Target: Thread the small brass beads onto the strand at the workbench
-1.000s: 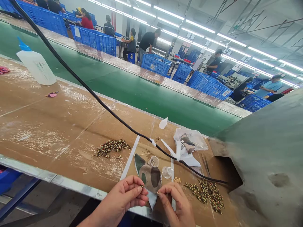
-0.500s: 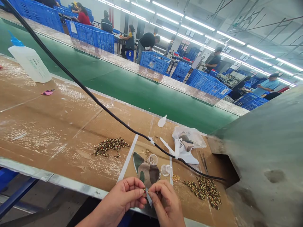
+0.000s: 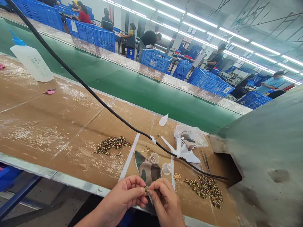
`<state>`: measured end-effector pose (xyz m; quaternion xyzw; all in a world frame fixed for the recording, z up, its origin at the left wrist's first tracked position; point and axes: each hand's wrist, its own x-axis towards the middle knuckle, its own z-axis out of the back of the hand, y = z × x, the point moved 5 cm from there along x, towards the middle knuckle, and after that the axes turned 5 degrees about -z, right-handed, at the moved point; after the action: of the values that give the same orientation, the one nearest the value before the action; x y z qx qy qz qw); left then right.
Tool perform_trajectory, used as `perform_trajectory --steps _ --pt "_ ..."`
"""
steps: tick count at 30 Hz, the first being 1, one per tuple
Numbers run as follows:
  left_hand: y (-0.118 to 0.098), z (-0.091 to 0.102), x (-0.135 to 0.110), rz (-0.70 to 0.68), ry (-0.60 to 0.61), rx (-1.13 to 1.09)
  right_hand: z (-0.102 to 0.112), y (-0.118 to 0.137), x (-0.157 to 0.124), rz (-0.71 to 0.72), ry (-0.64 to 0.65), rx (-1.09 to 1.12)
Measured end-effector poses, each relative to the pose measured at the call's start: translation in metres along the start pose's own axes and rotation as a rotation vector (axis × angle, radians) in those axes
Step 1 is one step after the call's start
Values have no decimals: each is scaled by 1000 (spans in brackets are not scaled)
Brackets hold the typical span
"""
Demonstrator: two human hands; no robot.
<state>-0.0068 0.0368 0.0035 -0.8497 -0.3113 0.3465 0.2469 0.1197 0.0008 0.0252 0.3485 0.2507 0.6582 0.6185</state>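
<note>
Between thumb and fingertips, my left hand pinches a small dark, red and yellow piece. My right hand is closed in a pinch right beside it, fingertips meeting the piece; whatever else they hold is hidden. Just beyond the hands lies a camouflage cloth piece, with two small clear cups on and beside it. Many similar small pieces form a pile on the right and another pile on the left. Small yellow bits lie near my right hand.
A black cable crosses above the cardboard-covered table. A clear plastic box, tweezers and a small white bottle sit farther back. A large bottle stands left. A green conveyor runs behind; a metal housing blocks the right.
My right fingertips have come closer to the left ones and now meet at the small piece. The whole view has shifted slightly.
</note>
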Motion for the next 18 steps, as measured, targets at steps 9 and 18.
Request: perform_trajectory --steps 9,18 --pt "-2 -2 -1 11 3 -10 1 10 -6 49 -194 -66" --pt "0 -2 0 -6 -10 -1 5 19 -3 211 -157 -297"
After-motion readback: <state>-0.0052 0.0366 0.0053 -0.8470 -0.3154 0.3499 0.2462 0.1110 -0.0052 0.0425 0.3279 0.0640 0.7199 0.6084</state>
